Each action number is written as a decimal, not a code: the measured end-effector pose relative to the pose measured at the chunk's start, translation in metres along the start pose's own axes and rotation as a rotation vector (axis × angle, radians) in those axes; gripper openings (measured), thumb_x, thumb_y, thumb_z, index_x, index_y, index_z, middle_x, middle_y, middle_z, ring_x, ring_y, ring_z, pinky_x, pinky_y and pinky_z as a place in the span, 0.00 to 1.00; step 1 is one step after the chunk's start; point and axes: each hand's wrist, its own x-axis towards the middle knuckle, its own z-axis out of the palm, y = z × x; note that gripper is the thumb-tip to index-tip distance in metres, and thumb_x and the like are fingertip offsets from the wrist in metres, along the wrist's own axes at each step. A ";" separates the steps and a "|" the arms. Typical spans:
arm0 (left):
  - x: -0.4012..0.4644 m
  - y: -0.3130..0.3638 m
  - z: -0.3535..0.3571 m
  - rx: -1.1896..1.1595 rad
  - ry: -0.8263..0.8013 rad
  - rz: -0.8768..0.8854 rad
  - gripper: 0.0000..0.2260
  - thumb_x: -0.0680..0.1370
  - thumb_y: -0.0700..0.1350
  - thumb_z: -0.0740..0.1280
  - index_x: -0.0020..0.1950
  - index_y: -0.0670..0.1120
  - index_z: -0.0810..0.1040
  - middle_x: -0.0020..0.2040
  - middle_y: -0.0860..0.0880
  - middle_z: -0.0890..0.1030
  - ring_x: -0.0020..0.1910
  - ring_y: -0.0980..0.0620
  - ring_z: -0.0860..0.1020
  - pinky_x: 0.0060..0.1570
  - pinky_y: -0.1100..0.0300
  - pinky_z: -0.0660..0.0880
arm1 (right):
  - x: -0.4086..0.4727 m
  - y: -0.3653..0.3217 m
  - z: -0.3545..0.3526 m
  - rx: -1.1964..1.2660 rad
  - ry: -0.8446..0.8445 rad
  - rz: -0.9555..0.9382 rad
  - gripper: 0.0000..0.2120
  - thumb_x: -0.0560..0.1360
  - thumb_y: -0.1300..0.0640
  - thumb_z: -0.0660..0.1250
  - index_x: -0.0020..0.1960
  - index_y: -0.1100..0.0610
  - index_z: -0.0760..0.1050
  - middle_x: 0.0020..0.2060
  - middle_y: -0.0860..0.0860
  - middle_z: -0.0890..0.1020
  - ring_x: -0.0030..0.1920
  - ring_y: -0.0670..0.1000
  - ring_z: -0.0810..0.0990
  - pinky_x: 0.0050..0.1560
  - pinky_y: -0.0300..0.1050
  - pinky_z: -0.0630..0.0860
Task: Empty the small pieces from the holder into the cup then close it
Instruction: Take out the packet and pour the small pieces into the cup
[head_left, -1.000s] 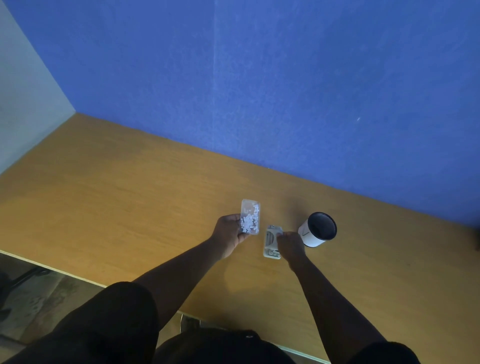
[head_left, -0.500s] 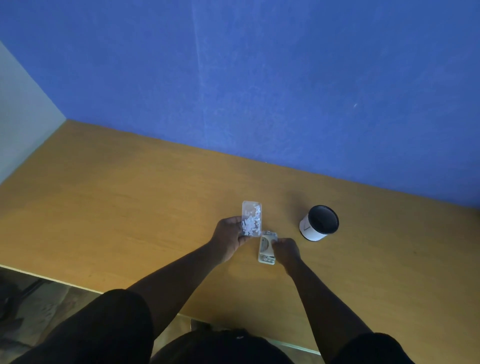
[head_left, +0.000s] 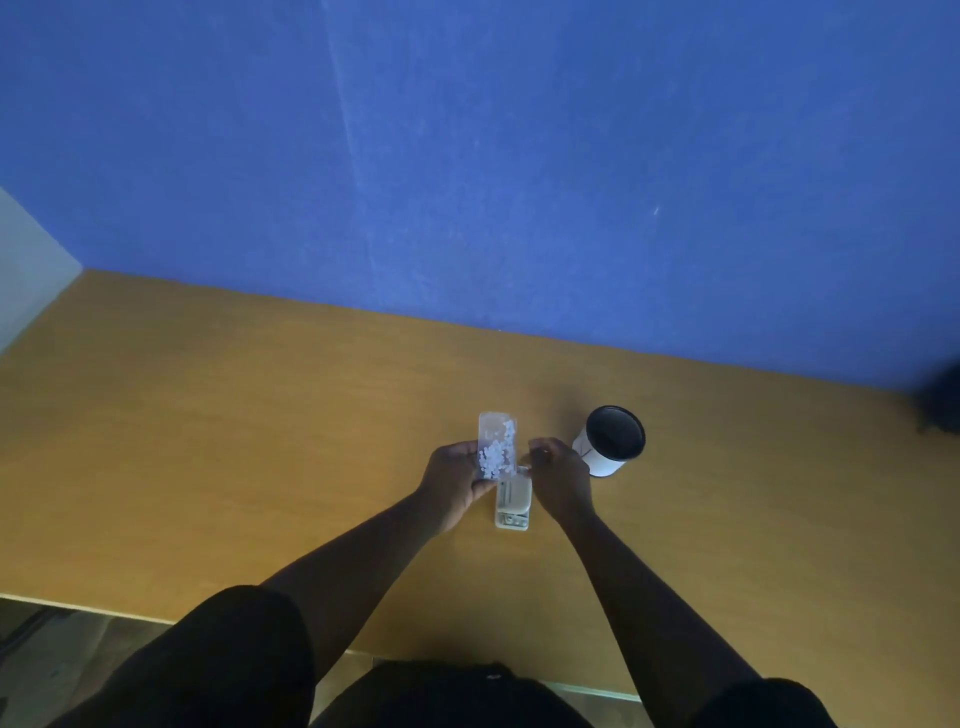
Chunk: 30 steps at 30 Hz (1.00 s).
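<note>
My left hand (head_left: 454, 478) grips a clear, flat plastic holder (head_left: 497, 439) by its near end and holds it above the table. Several small white pieces (head_left: 494, 458) lie inside it. My right hand (head_left: 561, 475) is right beside the holder, fingers curled toward its right edge and over the far end of a small pale flat device (head_left: 513, 498) lying on the table. Whether those fingers grip anything is hidden. A white cup (head_left: 602, 464) with a dark inside stands upright and uncovered just right of my right hand.
The wooden table (head_left: 260, 441) runs up to a blue wall (head_left: 519, 182) behind the cup. A dark object (head_left: 941, 405) sits at the far right edge of the table. The table's near edge lies just in front of my body.
My right hand has come off the flat device and moved up beside the holder. The left hand still holds the holder, now slightly more upright. The cup has not moved.
</note>
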 end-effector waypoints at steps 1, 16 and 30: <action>0.000 0.000 0.005 0.007 -0.007 0.000 0.14 0.78 0.27 0.56 0.48 0.40 0.79 0.44 0.41 0.83 0.45 0.45 0.83 0.49 0.52 0.80 | 0.001 -0.003 -0.005 0.008 -0.001 -0.044 0.12 0.79 0.57 0.59 0.54 0.58 0.80 0.49 0.55 0.85 0.48 0.54 0.83 0.49 0.45 0.78; 0.026 0.020 0.103 0.449 -0.029 0.010 0.09 0.81 0.37 0.60 0.57 0.37 0.77 0.54 0.37 0.82 0.50 0.39 0.82 0.37 0.52 0.79 | 0.049 0.012 -0.098 0.047 0.067 -0.085 0.15 0.74 0.60 0.62 0.57 0.55 0.82 0.50 0.53 0.86 0.45 0.50 0.82 0.42 0.39 0.75; 0.066 0.023 0.166 0.838 0.109 0.355 0.07 0.73 0.39 0.73 0.49 0.40 0.83 0.45 0.41 0.85 0.34 0.50 0.83 0.24 0.66 0.76 | 0.096 0.041 -0.141 -0.031 0.106 -0.116 0.12 0.75 0.58 0.62 0.56 0.54 0.81 0.52 0.50 0.86 0.48 0.47 0.81 0.45 0.38 0.71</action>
